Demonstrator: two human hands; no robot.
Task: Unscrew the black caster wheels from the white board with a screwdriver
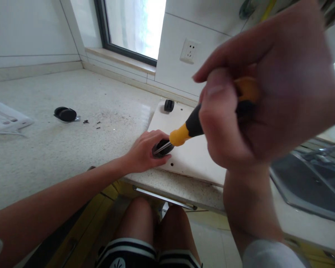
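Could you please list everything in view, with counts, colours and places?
Screwdriver: 1, yellow and black, above the board
Casters: 3, black, two at the board, one on the counter
Board: 1, white, on the counter
Bits: several, dark, left of the board
Box: 1, white, counter's left end
Counter: 1, pale speckled, across the view
Socket: 1, white, wall
Window: 1, dark-framed, beyond the counter
Sink: 1, grey, right
Left hand: 1, bare, around a caster
Right hand: 1, bare, gripping the screwdriver
Legs: 2, bare knees, bottom centre
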